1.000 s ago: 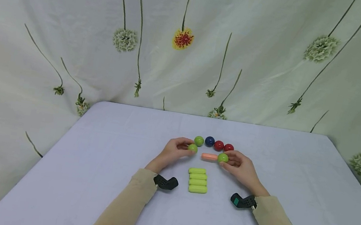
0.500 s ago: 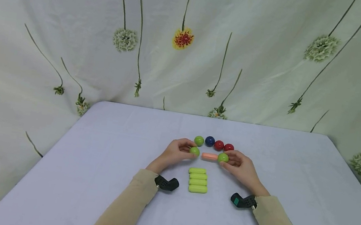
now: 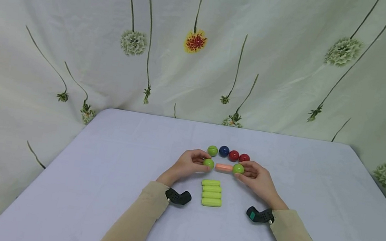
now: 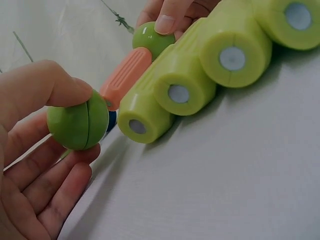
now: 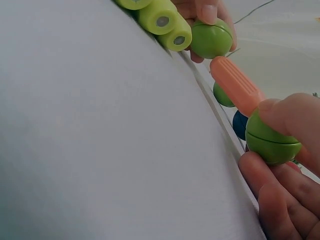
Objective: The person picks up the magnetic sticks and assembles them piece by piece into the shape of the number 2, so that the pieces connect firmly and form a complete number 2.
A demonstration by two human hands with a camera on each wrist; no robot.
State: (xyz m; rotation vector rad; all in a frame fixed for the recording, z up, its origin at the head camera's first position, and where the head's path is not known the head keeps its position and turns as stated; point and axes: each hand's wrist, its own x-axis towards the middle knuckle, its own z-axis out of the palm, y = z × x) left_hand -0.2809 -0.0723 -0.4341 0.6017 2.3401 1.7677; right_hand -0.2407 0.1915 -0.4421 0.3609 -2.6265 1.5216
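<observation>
In the head view my left hand (image 3: 188,165) pinches a green ball (image 4: 75,122) between thumb and fingers; a seam line runs round it. My right hand (image 3: 258,182) pinches a second green ball (image 5: 272,140). One end of an orange ribbed rod (image 3: 224,167) meets that second ball. The rod's other end points at the left-hand ball, very close to it; the head view shows a sliver of gap. Nearer the body lie several yellow-green rods (image 3: 212,194), side by side, with round grey discs on their ends in the left wrist view.
Behind the hands a row of balls stands on the white-covered table (image 3: 92,205): a green ball (image 3: 212,151), a blue ball (image 3: 224,151) and two red balls (image 3: 234,156). A flower-printed cloth (image 3: 283,59) hangs beyond the table's far edge. Both wrists wear black camera mounts (image 3: 177,196).
My left hand has moved slightly right and toward the body, bringing its green ball up close to the orange rod's free end. The right hand and its ball stay put.
</observation>
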